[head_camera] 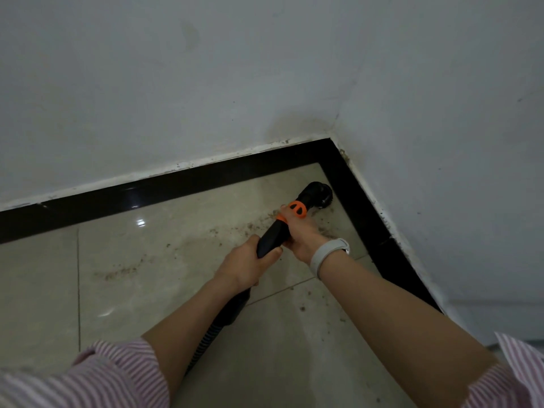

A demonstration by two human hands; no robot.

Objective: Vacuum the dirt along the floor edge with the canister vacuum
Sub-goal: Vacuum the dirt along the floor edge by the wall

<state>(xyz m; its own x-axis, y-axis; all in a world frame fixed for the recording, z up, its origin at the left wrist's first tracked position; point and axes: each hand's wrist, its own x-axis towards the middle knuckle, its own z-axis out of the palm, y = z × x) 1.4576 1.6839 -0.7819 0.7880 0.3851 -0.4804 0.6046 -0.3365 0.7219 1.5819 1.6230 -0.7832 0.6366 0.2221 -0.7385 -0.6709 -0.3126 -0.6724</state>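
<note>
We find no brand, label or readable writing anywhere on the tool; the only marking is an orange collar with dark oval cut-outs on the black vacuum wand.

Both of our hands are wrapped around that wand. The left hand grips its lower end, just above where the ribbed hose runs back under the forearm. The right hand, with a pale wristband on the wrist, clasps the wand higher up, the fingers reaching the orange collar. The round black nozzle sits on the floor tile close to the corner, just beside the glossy black skirting strip on the right-hand wall side; it seems to touch the strip, though black against black leaves that uncertain.

Dirt lies in a brown trail across the beige floor to the left of the wand, with a second smear further left and loose crumbs along the right edge below the wristband. The white wall is scuffed and stained near the corner (grime also dots the seam above the skirting). Pink-and-white striped sleeves cover our upper arms. The canister itself is out of frame.
</note>
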